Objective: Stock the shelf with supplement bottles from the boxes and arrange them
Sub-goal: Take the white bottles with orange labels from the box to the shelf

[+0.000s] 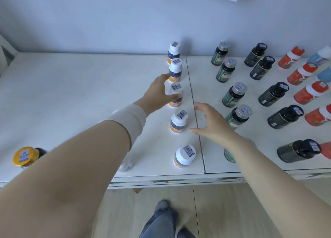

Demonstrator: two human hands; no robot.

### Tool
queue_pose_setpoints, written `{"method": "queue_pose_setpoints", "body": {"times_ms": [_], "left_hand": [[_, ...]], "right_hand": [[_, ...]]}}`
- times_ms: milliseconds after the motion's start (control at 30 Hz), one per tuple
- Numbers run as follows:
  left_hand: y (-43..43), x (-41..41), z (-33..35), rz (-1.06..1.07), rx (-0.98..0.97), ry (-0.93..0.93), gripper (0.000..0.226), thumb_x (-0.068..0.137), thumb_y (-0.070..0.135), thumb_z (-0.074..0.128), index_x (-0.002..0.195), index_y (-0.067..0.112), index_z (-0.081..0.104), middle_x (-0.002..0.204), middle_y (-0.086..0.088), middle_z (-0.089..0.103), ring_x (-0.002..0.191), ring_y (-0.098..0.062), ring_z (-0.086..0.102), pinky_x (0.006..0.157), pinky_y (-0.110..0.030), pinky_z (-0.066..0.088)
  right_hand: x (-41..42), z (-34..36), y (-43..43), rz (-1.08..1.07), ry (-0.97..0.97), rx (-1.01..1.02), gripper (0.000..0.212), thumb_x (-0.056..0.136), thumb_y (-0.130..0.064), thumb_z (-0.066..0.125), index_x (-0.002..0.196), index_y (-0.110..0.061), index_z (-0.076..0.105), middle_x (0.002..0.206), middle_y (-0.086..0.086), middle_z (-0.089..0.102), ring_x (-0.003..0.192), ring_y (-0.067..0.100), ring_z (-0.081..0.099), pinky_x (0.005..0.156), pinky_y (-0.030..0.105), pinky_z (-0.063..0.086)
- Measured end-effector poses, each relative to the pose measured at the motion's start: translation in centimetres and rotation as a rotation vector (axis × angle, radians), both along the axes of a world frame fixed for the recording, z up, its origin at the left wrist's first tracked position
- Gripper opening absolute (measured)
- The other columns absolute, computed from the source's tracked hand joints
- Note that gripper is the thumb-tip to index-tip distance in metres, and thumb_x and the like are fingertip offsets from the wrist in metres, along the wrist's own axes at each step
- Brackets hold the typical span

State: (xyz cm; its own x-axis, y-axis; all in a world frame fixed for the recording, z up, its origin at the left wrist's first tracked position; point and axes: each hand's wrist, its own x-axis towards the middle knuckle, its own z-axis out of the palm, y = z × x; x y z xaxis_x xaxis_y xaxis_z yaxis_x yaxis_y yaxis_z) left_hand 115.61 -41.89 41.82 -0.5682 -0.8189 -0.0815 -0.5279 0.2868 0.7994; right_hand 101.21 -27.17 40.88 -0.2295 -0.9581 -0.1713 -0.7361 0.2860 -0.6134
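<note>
A column of several white-capped bottles with blue and orange labels runs front to back on the white shelf top [71,94]. My left hand [157,94] grips the middle white bottle [176,96] of that column, thumb across its front. My right hand [211,123] hovers open just right of the white bottle [178,121] one place nearer, holding nothing. To the right stand a column of green-labelled bottles [232,96], a column of black bottles [273,94] and a column of red bottles [309,92]. My right forearm partly hides one green bottle [228,156].
A yellow-capped bottle [25,156] stands alone near the front left edge. Pale blue bottles [320,56] stand at the far right by the wall. A seam [195,112] splits the shelf top. Below the front edge are wooden floor and my legs [161,219].
</note>
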Motion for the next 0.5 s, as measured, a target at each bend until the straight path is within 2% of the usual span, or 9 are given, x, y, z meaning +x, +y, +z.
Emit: {"method": "queue_pose_setpoints", "body": {"times_ms": [100, 200, 367, 500], "left_hand": [[1.0, 2.4, 3.4, 0.009, -0.334, -0.266, 0.072, 0.084, 0.033, 0.066, 0.144, 0.016, 0.029, 0.144, -0.007, 0.036, 0.135, -0.025, 0.033, 0.109, -0.037, 0.029], [3.5, 5.2, 6.6, 0.012, -0.511, -0.531, 0.070, 0.085, 0.036, 0.063, 0.142, 0.016, 0.028, 0.141, -0.012, 0.033, 0.132, -0.030, 0.032, 0.107, -0.041, 0.028], [10.4, 11.0, 9.8, 0.133, -0.486, -0.721, 0.078, 0.082, 0.038, 0.068, 0.141, 0.012, 0.023, 0.133, -0.019, 0.034, 0.123, -0.035, 0.038, 0.097, -0.046, 0.036], [16.3, 14.5, 11.0, 0.191, -0.457, -0.724, 0.080, 0.079, 0.037, 0.071, 0.139, 0.012, 0.026, 0.133, -0.019, 0.034, 0.123, -0.035, 0.038, 0.097, -0.046, 0.036]], "right_hand": [[-0.2, 3.6, 0.4, 0.002, 0.157, -0.024, 0.080, 0.071, -0.024, 0.078, 0.138, -0.011, 0.036, 0.136, 0.010, 0.042, 0.130, 0.025, 0.037, 0.107, 0.032, 0.029], [0.6, 7.0, 1.3, 0.045, 0.322, -0.040, 0.075, 0.075, -0.029, 0.074, 0.138, -0.014, 0.035, 0.139, 0.013, 0.036, 0.131, 0.030, 0.032, 0.107, 0.037, 0.030], [4.8, 10.3, 5.3, 0.108, 0.439, -0.085, 0.064, 0.080, -0.029, 0.066, 0.134, -0.015, 0.037, 0.134, 0.013, 0.034, 0.128, 0.033, 0.030, 0.102, 0.043, 0.036], [9.5, 11.7, 8.6, 0.138, 0.500, -0.096, 0.066, 0.077, -0.031, 0.068, 0.134, -0.017, 0.036, 0.131, 0.011, 0.035, 0.126, 0.031, 0.030, 0.091, 0.040, 0.038]]}}
